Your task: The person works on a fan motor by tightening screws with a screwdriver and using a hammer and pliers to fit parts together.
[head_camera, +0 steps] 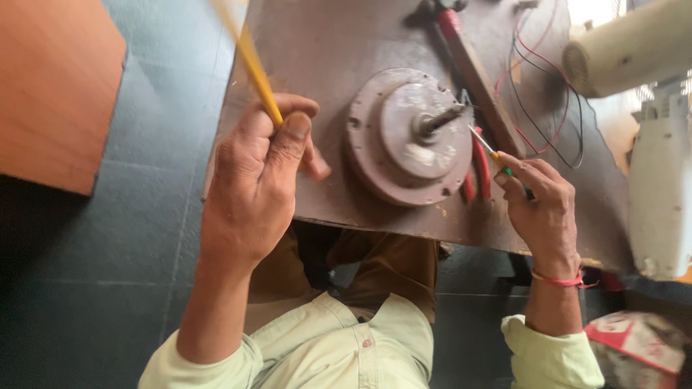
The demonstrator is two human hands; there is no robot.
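Below, on the brown desk (324, 43), a round grey motor (407, 137) lies flat, its shaft (440, 121) sticking up and tilted toward the right. Left of the motor, the left hand (259, 180) is curled tight around a yellow stick (252, 65), thumb pressed against it; the stick rises up and away to the left, its upper end blurred. The fingertips of this hand sit just beside the motor's rim, whether touching it I cannot tell. Right of the motor, the right hand (540, 205) pinches a small screwdriver (494, 153) between thumb and fingers, the metal tip pointing up-left toward the motor's edge near the shaft. Red-handled pliers (479, 169) lie between this hand and the motor, partly tucked against the motor's side. A hammer (472, 68) with a wooden handle lies diagonally above, and red and black wires (540, 108) loop on the desk to its right. A red thread circles the right wrist. Pale green sleeves cover both forearms.
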